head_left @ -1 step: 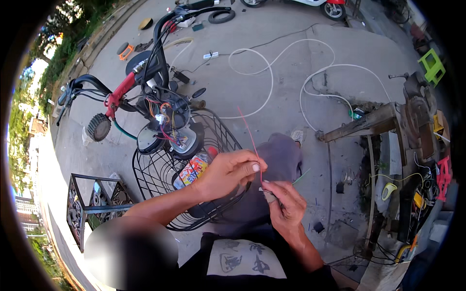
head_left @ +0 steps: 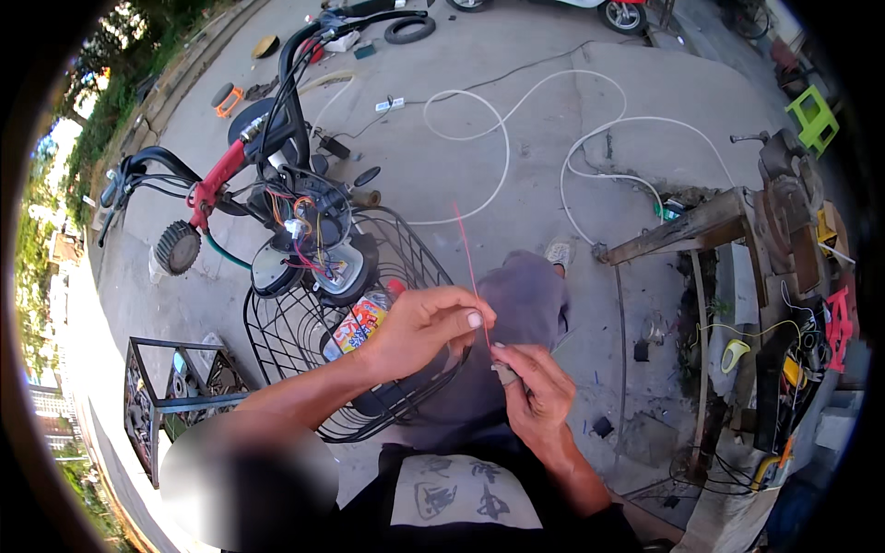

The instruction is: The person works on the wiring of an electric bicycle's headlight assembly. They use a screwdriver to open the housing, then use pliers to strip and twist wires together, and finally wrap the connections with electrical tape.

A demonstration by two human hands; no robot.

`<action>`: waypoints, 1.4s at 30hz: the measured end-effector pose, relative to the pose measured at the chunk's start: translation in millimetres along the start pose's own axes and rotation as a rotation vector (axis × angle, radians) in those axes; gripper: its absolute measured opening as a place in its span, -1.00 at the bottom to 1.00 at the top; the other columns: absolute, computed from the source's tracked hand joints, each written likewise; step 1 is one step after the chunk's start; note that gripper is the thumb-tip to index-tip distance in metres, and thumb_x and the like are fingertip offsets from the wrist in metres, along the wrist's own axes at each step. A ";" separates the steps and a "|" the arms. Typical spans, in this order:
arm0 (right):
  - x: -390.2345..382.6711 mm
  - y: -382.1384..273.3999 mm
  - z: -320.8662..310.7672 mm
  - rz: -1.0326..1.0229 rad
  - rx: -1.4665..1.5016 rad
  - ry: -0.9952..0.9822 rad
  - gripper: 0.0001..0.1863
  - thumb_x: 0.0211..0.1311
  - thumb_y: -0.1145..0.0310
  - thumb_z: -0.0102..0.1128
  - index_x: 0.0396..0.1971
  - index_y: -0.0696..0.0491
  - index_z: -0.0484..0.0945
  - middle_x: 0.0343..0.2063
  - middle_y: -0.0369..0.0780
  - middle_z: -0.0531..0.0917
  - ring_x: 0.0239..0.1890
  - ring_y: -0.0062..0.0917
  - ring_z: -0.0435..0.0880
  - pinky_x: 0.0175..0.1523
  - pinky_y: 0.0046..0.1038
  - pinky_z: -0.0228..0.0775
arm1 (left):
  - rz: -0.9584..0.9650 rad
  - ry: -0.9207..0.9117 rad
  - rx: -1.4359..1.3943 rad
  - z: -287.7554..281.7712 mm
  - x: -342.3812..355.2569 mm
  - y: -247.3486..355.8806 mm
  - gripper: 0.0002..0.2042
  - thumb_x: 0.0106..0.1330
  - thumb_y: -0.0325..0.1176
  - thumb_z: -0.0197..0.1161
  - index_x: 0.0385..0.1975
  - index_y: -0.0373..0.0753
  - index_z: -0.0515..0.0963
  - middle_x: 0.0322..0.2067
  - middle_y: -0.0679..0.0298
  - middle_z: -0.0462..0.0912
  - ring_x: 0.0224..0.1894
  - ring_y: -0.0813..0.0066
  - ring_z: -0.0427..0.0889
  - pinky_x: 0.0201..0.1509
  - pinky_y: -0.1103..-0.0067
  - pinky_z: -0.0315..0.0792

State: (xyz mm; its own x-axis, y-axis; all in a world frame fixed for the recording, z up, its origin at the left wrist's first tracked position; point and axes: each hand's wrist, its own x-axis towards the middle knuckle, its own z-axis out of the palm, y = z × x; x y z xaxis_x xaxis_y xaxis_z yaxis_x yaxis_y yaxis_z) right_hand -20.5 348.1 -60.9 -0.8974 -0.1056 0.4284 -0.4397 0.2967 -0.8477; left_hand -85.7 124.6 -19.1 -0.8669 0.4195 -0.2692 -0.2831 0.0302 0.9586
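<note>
A thin red wire (head_left: pixel 468 253) runs upward from between my hands, its free end pointing away from me. My left hand (head_left: pixel 426 324) pinches it between thumb and forefinger. Just below and to the right, my right hand (head_left: pixel 539 392) is closed on the wire's lower part, and something small and greyish shows at its fingers, too small to name. Left of my hands is a black wire basket (head_left: pixel 261 324) with a colourful package (head_left: pixel 360 321) in it. Above the basket, an opened headlight housing (head_left: pixel 341 267) shows loose coloured wires (head_left: pixel 297 226).
Red-and-black handlebars (head_left: pixel 218 184) rise at the left. A black metal rack (head_left: pixel 189 403) stands at lower left. White hose (head_left: pixel 505 166) loops over the ground ahead. At right are a workbench with a vise (head_left: pixel 788 198), tools and a green stool (head_left: pixel 813 122).
The whole view has shifted slightly, so the surroundings sit a little further left. My hands keep the same grip on the red wire. The green strand beside my right hand shows less.
</note>
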 end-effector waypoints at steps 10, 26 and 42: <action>-10.0 5.1 7.2 0.100 -0.057 0.025 -0.69 0.30 0.76 0.37 0.00 0.18 0.78 -0.19 -0.09 0.82 -0.19 -0.33 0.84 -0.09 -0.40 0.66 | -0.040 -0.079 -0.133 0.5 -0.9 1.2 -0.74 0.77 -0.37 0.13 0.19 -0.37 0.66 -0.02 0.17 0.82 -0.11 0.50 0.75 0.04 0.50 0.68; -21.1 18.4 6.9 0.215 -0.179 0.045 -0.68 0.29 0.76 0.32 -0.04 0.14 0.81 -0.19 -0.11 0.81 -0.22 -0.29 0.84 -0.15 -0.37 0.64 | 0.082 0.066 -0.129 -9.2 -1.2 -7.2 -0.73 0.79 -0.39 0.08 0.25 -0.34 0.65 -0.03 0.11 0.84 -0.05 0.42 0.81 0.10 0.45 0.71; -55.1 39.7 -26.8 0.062 -0.294 0.058 -0.73 0.39 0.48 0.39 0.06 0.09 0.70 -0.17 -0.17 0.66 -0.07 -0.16 0.69 0.05 -0.16 0.55 | 0.087 0.121 -0.061 5.4 -11.8 -8.9 -0.87 0.66 -0.42 0.25 0.04 -0.29 0.64 -0.27 0.12 0.79 -0.28 0.39 0.74 -0.16 0.51 0.62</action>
State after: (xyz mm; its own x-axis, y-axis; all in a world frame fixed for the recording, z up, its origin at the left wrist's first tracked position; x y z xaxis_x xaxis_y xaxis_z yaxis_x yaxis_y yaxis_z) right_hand 12.6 391.1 -109.8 -0.9149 -0.0267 0.4028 -0.3464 0.5641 -0.7495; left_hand -70.7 124.2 -24.0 -0.9314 0.3056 -0.1980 -0.2259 -0.0586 0.9724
